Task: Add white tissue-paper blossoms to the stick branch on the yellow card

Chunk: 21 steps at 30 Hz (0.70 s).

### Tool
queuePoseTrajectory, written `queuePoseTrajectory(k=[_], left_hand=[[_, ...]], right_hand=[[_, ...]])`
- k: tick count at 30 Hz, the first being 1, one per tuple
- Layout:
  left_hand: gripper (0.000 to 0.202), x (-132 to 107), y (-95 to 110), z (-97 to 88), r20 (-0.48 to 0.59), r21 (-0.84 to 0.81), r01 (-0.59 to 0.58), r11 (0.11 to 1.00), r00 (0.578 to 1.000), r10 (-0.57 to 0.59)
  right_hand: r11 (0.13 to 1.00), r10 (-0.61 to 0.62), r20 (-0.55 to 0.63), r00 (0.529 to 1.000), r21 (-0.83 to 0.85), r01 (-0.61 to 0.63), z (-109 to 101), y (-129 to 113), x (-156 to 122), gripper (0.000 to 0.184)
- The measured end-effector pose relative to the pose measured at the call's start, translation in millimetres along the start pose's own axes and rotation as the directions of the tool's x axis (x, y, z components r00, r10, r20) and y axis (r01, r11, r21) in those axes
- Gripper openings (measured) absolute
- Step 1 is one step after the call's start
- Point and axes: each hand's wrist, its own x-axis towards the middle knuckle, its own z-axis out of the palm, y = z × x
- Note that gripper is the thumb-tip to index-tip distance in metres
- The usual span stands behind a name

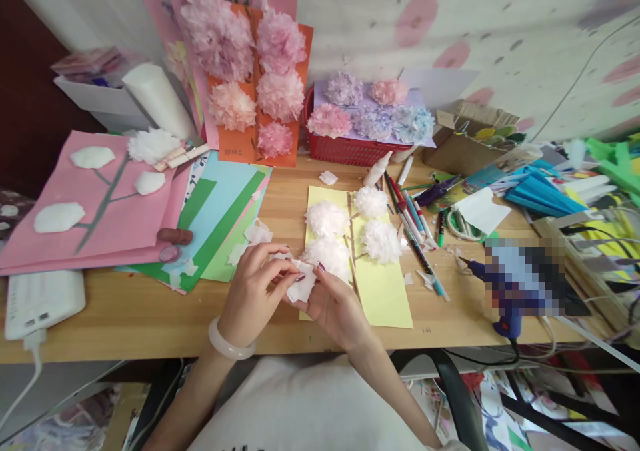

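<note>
Both hands meet over the front of the table and hold small squares of white tissue paper [302,288]. My left hand [257,289], with a pale bangle at the wrist, pinches the paper between thumb and fingers. My right hand [340,307] has its thumb on the paper's right edge, with fingers curled beneath it. Just behind the hands lies a yellow sheet [383,295] bearing fluffy white paper flowers [381,241] and a drawn brown stem. The hands partly cover its lower left side. Loose white tissue scraps [259,232] lie left of the yellow sheet.
Markers [414,221] lie beside a white glue bottle [378,169]. A dark blue glue gun [509,321] and its cord are at right. Pink card [107,201] and green sheets [200,237] cover the left. A red basket [345,149] and orange flower card [227,145] stand behind.
</note>
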Motion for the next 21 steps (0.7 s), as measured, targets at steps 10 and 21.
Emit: queuePoseTrajectory(k=[10, 21], left_hand=[[0.015, -2, 3, 13.3, 0.037, -0.035, -0.087, 0.996, 0.995, 0.088], [0.009, 1, 2, 17.6, 0.001, 0.126, -0.175, 0.976, 0.984, 0.177]], right_hand=[[0.995, 0.000, 0.019, 1.000, 0.098, -0.002, -9, -2, -6, 0.027], [0.987, 0.009, 0.042, 0.999, 0.159, -0.016, -13, -7, -9, 0.025]])
